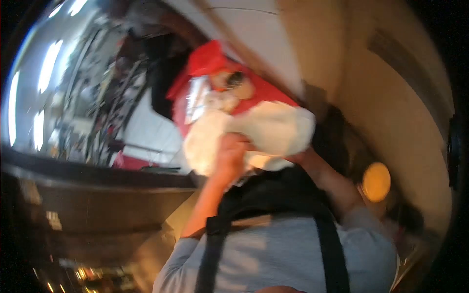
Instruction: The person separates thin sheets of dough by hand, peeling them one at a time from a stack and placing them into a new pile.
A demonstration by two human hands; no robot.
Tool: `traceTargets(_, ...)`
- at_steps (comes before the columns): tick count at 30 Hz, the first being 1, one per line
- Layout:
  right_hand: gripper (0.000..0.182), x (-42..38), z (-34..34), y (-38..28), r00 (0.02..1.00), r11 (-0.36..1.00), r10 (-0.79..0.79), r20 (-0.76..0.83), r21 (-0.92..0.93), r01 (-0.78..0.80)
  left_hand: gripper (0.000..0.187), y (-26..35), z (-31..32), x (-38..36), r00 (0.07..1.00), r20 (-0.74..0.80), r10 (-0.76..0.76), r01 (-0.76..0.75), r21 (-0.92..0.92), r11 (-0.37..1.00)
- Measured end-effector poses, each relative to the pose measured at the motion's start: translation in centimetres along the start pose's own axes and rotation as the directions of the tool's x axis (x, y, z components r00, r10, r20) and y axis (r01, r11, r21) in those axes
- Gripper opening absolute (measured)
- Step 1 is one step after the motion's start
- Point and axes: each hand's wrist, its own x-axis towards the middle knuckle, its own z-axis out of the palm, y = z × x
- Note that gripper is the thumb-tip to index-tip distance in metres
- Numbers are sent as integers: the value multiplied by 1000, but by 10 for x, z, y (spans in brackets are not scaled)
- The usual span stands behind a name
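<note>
A soft, cream-white piece of fabric or padding (276, 127) is spread in front of my chest, blurred by motion. My left hand (231, 155) is closed on its near edge, around the middle. Under the right end of the piece my right hand (299, 157) is mostly hidden, and its fingers do not show. Just beyond lies a red cloth or red-covered surface (266, 93) with several small items on it. Among them are a round beige item with a dark patch (240, 87) and a shiny clear or silvery packet (198, 97).
Left of me stands a dark ledge (97, 180), with a brightly lit area of blurred equipment behind it. A brown board-like wall (391, 83) rises on the right. A round yellow-orange object (376, 181) is near my right elbow. Another person's arm (178, 24) shows at the top.
</note>
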Motion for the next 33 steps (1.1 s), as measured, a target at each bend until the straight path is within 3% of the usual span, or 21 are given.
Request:
traceTargets(1, 57, 5, 4, -1, 999, 680, -15, -40, 732, 39, 16, -8, -4, -7, 995, -51, -90, 89, -10, 996)
traceTargets(2, 65, 5, 18, -22, 994, 670, 92, -57, 742, -20, 14, -24, -8, -14, 990, -101, -100, 97, -31, 995)
traceTargets(4, 72, 4, 7, -15, 996, 954, -35, -84, 293, 58, 11, -38, -17, -22, 955, -212, -209, 220, 28, 975)
traceTargets(5, 79, 3, 2, -11, 990, 994, -99, -97, 38, 103, 9, -50, -20, -30, 942, -230, -245, 274, 103, 956)
traceTargets(6, 85, 3, -8, 0, 957, 723, 288, -44, 665, -187, 9, -70, -20, -43, 933, -245, -266, 307, 149, 940)
traceTargets(10, 81, -18, -51, 46, 858, 792, 419, -297, 581, -186, 33, -107, -5, -81, 859, -184, -478, 512, 346, 786)
traceTargets(12, 74, -12, -55, 58, 841, 849, 454, -294, 430, -309, 38, -103, 10, -81, 859, -143, -492, 511, 305, 804)
traceTargets(13, 65, -10, -56, 64, 788, 807, 511, -344, 507, -302, 40, -94, 15, -78, 855, -130, -502, 517, 291, 805)
traceTargets(14, 61, -9, -60, 69, 805, 824, 494, -330, 473, -312, 42, -88, 21, -73, 862, -65, -504, 501, 274, 821)
traceTargets(16, 53, -8, -66, 75, 841, 844, 477, -257, 401, -356, 47, -96, 43, -71, 874, 56, -483, 475, 114, 873)
traceTargets(17, 48, -6, -63, 79, 835, 876, 454, -311, 328, -355, 46, -87, 55, -61, 878, 69, -474, 473, 29, 880)
traceTargets(18, 43, -7, -60, 79, 832, 901, 426, -355, 250, -355, 46, -53, 57, -35, 785, 173, -595, 612, -73, 787)
traceTargets(19, 41, -7, -57, 76, 843, 905, 415, -342, 246, -346, 45, -65, 79, -40, 786, 207, -582, 615, -168, 770)
traceTargets(22, 38, -19, -73, 84, 898, 923, 327, -296, 303, -237, 51, -33, 111, -16, 790, 225, -570, 613, -290, 735)
traceTargets(24, 36, -16, -63, 69, 854, 912, 396, -338, 255, -322, 45, -39, 135, -23, 912, 149, -381, 407, -241, 881)
traceTargets(27, 33, -15, -56, 63, 817, 898, 434, -378, 253, -360, 42, -39, 139, -29, 834, 150, -531, 551, -190, 813)
traceTargets(30, 31, -13, -49, 57, 805, 885, 457, -378, 282, -371, 40, -43, 136, -35, 730, 184, -658, 680, -293, 672)
traceTargets(33, 29, -12, -44, 52, 816, 893, 442, -373, 267, -362, 37, -40, 135, -42, 741, 195, -643, 667, -326, 670)
